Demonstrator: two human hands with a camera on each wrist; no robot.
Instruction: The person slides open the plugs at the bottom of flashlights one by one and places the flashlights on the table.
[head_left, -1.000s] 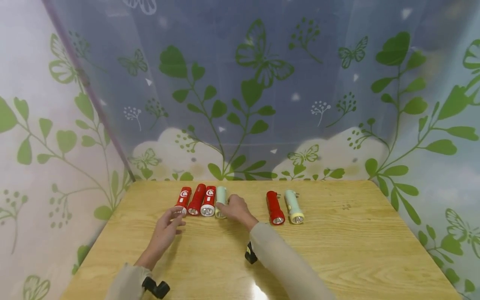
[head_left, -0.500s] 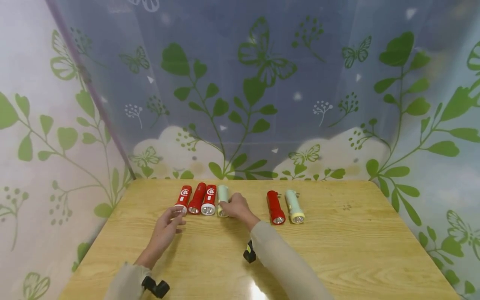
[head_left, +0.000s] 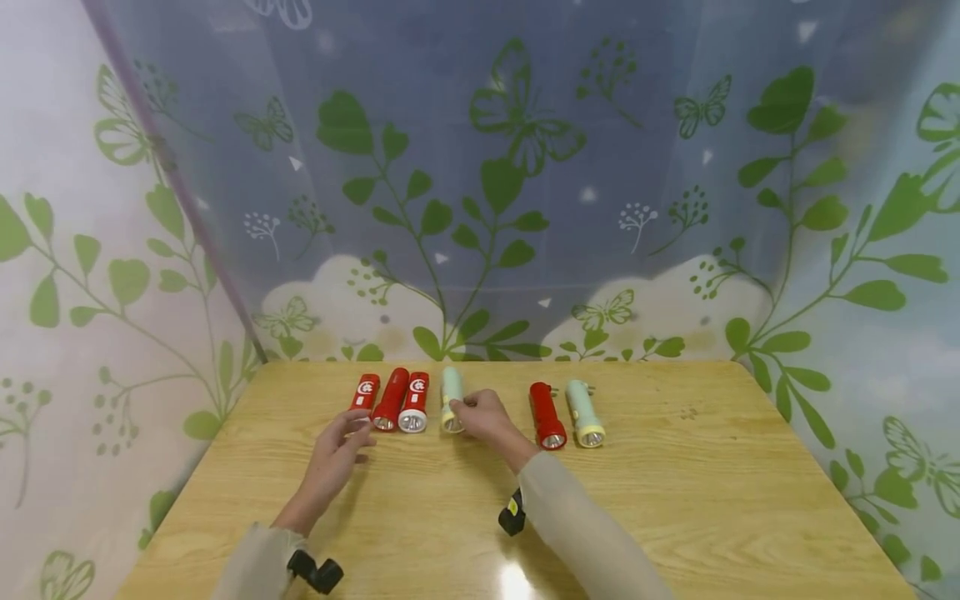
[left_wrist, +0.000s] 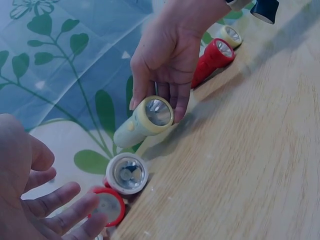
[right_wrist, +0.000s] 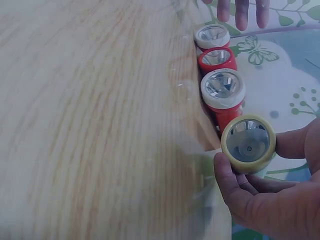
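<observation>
My right hand (head_left: pixel 487 418) pinches a mint-green flashlight (head_left: pixel 452 396) near its yellow-rimmed head, thumb on one side and fingers on the other. The lens faces the right wrist camera, where its yellow rim (right_wrist: pixel 248 166) shows between thumb and fingers. To its left, past a narrow gap, lie a red flashlight with a white rim (head_left: pixel 414 400), a plain red flashlight (head_left: pixel 392 400) and another white-rimmed red one (head_left: pixel 365 390). My left hand (head_left: pixel 333 458) holds nothing; its fingers are spread at the head of the leftmost flashlight, partly hiding it. In the left wrist view those fingers overlap the plain red head (left_wrist: pixel 114 212).
Right of my right hand lie a second plain red flashlight (head_left: pixel 547 415) and a second mint-green one (head_left: pixel 585 412), plug prongs sticking out near their tails. The wooden table (head_left: pixel 712 500) meets a leaf-and-butterfly patterned curtain (head_left: pixel 637 167) at its back edge.
The mint-green flashlight has shifted right in my right hand, away from the white-rimmed red one, leaving a gap between them. My left hand stays in about the same place.
</observation>
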